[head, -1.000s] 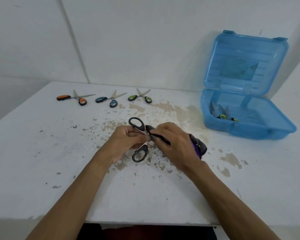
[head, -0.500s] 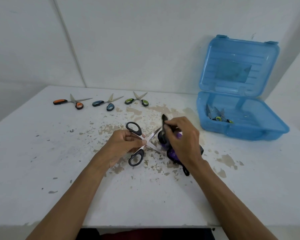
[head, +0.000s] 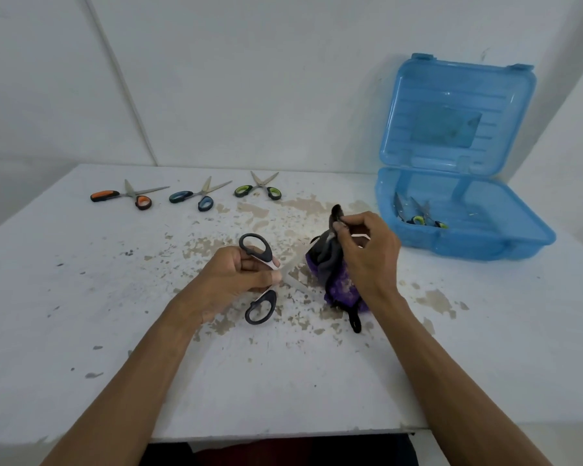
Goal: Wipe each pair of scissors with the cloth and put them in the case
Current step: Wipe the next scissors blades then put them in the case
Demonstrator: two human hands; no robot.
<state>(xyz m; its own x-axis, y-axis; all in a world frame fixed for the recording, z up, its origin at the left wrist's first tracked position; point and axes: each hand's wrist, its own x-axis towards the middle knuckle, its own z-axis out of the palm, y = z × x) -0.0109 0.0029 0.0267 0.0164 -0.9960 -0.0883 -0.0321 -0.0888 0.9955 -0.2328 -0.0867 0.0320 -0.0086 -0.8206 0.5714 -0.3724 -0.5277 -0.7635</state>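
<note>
Gripping the spread black scissors [head: 257, 247] in the left hand [head: 236, 280], left of the case [head: 485, 245], and pinching the cloth [head: 334, 274] in the right hand [head: 367, 252] nearer it, wipe each blade pivot-to-tip, fingertips behind the fold.

One view: head cam, worn, aimed forward and down across the surface [head: 98, 314]. Landmark is the blue case [head: 468, 245], upper right of frame, lid open toward the lens, wall [head: 283, 79] behind it. Left hand [head: 236, 277] and right hand [head: 367, 253] sit mid-frame, left of the case and nearer the lens; forearms enter from the bottom corners. Row of scissors [head: 196, 196] left of the case, about the same depth. Near edge of the surface is in frame, close range. Wide lens bows the wall seam.
</note>
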